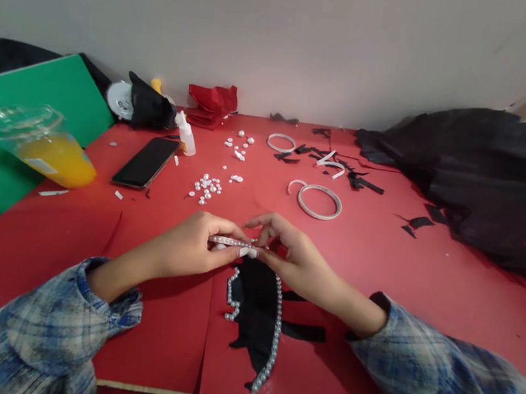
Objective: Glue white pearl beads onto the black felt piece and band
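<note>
My left hand [198, 243] and my right hand [300, 264] meet at the top of a black cut-out shape [255, 307]. Between them runs a thin pearl trim [230, 241], pinched by the fingertips of both. A line of pearls [276, 329] follows the curved right edge of the black shape, and a shorter pearl line [232, 297] borders part of its left side. The shape lies on a red sheet [304, 392]. My fingers hide its upper end. Black strips [305, 332] stick out to its right.
Loose pearls [206, 188], a glue bottle [186, 135], a phone [146, 162] and a tilted plastic cup [56, 158] of orange drink lie left. White rings [319, 202], black scraps [365, 183] and a black plastic sheet [486, 176] lie right. A green board [36, 103] leans left.
</note>
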Tool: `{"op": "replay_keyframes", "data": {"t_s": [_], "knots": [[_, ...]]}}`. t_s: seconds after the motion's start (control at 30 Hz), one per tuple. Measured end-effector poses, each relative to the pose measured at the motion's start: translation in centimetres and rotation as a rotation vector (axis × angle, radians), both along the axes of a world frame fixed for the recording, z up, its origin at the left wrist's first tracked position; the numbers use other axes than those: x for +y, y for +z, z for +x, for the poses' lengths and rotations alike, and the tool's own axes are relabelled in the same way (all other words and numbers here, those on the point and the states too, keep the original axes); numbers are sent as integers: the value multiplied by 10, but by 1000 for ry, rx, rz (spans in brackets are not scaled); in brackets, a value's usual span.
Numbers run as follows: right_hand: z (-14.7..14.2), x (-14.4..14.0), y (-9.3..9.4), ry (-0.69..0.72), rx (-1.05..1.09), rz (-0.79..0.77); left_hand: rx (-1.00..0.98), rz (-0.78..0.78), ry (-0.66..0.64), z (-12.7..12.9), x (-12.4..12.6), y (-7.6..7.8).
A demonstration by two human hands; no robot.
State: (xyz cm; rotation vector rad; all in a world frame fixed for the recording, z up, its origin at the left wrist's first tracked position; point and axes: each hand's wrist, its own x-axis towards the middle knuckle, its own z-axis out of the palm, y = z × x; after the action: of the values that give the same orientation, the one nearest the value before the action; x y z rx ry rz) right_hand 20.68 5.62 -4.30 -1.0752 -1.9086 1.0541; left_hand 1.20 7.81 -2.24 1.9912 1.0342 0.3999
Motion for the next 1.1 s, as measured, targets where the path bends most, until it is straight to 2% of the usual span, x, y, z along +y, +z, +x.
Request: {"op": "replay_keyframes", "data": {"t_s": [0.23, 0.33, 0.47, 0.63, 0.7, 0.8, 0.87, 0.97, 1.1], "knots": [[1, 0, -5, 32, 109, -97, 99, 329, 32, 3, -5, 0], [1, -1, -5, 9, 98, -84, 146, 398, 72, 4, -7, -2], [2, -4, -1, -13, 47, -33, 83, 335, 121, 5, -7, -5], [4, -8, 2, -21, 74, -73, 3, 222, 191, 7, -5, -2], [8, -9, 3, -76, 24, -53, 15, 213, 210, 7, -4, -1], [16, -7, 5, -257, -175, 140, 39, 217, 234, 5, -2, -1], [23, -5, 6, -308, -285, 293, 57, 160, 193, 5, -2, -3], [28, -2, 6, -168, -387, 435, 75, 14, 102, 7, -3, -7], [27, -3, 5, 74, -480, 455, 71, -29, 99, 12, -5, -8]]}}
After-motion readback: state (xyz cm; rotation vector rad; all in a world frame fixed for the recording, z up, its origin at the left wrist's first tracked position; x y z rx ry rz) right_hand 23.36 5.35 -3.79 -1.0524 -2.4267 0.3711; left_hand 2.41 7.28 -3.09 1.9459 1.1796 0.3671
